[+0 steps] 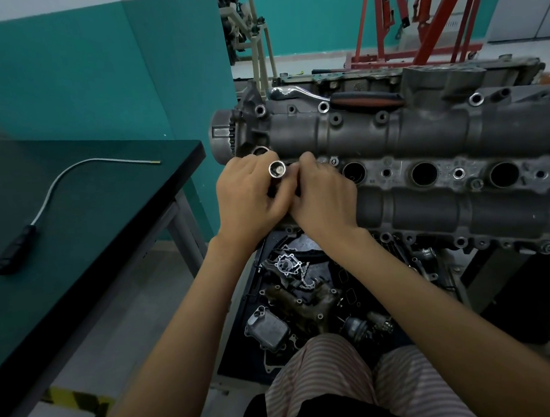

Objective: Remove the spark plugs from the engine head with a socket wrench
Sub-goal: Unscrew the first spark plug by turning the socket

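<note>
Risk: socket point(277, 168), gripped upright in curled fingers point(268, 205) of left hand point(247, 197) with right hand point(324, 197) pinching at its side, liable to slip into parts tray point(307, 292) below; any spark plug inside unseen, apt to drop from a loosened hold. Location: just before engine head point(411, 149), near leftmost of four open plug wells point(424, 173); ratchet wrench point(340, 97) idle atop head. Surroundings: dark green counter point(102, 223) at left bearing flexible pickup tool point(50, 201); teal walls; red hoist point(416, 13) behind.
</note>
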Tool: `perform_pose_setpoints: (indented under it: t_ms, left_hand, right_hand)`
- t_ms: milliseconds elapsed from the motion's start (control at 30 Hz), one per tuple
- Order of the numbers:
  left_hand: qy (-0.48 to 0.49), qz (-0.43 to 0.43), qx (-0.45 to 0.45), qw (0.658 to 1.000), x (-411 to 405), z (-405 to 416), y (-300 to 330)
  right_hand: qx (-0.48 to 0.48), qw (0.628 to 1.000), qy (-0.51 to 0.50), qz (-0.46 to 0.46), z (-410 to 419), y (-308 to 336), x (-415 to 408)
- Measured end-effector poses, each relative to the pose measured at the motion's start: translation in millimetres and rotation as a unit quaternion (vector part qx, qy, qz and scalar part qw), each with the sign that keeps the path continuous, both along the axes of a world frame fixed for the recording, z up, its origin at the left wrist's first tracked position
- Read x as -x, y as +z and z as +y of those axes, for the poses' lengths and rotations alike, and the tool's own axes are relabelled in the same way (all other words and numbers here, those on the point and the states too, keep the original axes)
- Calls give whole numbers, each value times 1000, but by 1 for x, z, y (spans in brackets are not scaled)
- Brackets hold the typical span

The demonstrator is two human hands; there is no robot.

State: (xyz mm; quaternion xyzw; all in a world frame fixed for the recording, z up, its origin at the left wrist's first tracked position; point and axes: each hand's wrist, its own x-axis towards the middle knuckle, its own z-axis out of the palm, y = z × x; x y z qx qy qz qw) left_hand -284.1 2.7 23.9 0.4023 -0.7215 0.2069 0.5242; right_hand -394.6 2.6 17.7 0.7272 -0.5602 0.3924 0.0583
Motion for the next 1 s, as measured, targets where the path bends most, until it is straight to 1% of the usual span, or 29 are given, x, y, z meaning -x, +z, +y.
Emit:
perform_pose_setpoints:
  t_ms: [133, 300, 367, 500, 633, 800, 1000]
  left_hand:
    - [-5, 23, 8, 1000, -1, -4, -2]
    - [-23, 6, 17, 1000, -2, -2, -3]
    - [-32, 12, 8, 999, -2, -1, -3]
    - [-16, 19, 7, 1000, -1, -3, -3]
    - [-21, 35, 12, 999, -2, -5, -4]
    - [-26, 18, 8, 999, -3, -4, -5]
    - [-23, 8, 4, 1000, -3, -1, -4]
  right_hand:
    - [1, 1000, -8, 20, -1, 0, 2]
    - [-1, 999, -14, 45, -5, -3, 1]
    - [0, 999, -13, 37, -5, -3, 1]
    - [22, 1000, 12, -16, 1, -1, 1]
    - [8, 1000, -3, 19, -3, -1, 3]
    - [11, 1000, 7, 11, -3, -3, 3]
    - [8, 1000, 12, -23, -1, -2, 1]
